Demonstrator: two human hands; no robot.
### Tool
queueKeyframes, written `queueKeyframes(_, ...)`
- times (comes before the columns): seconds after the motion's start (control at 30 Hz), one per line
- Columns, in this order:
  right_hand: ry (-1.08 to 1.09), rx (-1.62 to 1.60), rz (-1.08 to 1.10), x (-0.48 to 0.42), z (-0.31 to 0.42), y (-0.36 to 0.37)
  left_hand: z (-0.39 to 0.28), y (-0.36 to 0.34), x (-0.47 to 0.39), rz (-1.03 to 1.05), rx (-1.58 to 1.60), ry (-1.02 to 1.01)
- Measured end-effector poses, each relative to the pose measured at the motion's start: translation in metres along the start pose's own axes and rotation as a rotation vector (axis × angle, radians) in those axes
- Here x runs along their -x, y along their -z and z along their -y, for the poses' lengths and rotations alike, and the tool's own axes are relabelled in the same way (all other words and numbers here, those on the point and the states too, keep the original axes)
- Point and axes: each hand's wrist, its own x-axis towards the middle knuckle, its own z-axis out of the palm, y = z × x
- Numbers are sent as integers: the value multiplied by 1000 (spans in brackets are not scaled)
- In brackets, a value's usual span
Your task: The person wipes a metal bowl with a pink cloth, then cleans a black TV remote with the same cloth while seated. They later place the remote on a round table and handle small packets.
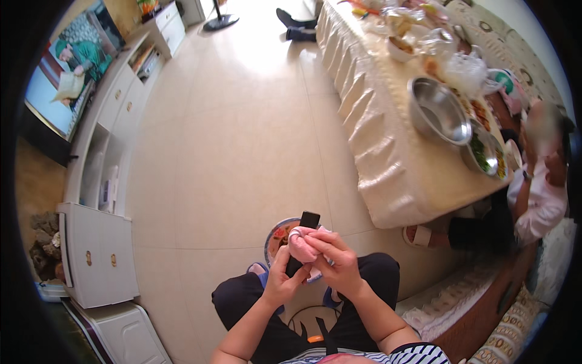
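My left hand grips the lower end of a long black handheld device, shaped like a remote control. A pink cloth is wrapped around its middle, pinched in the fingers of my right hand. The cloth hides that part of the device. Below both hands, a flower-patterned basin with a blue rim stands on the floor between my feet. My hands and the cloth cover much of its inside.
On the right, a cloth-covered table carries steel bowls, food and plastic bags. A person sits beyond its corner. White cabinets and a television line the left. Another person's feet show at the far end.
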Motion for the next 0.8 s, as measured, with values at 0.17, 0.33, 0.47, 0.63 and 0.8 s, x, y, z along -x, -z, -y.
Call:
queueKeyframes(0.17, -204, 7, 62, -30, -51, -27, 14, 34, -50, -37, 0, 157)
queueKeyframes(0.33, -328, 44, 113, -64, -75, -30, 21, 50, -94, -24, 36, 248)
queueKeyframes(0.47, -322, 133, 67, -64, -79, -25, 13, 22, -90, -105, 197, 420)
queueKeyframes(0.63, -537, 96, -16, -64, 9, 13, -68, -16, -64, -69, 231, 579)
queueKeyframes(0.8, -414, 164, -157, -97, 157, 61, -194, -39, -32, 148, 139, 615)
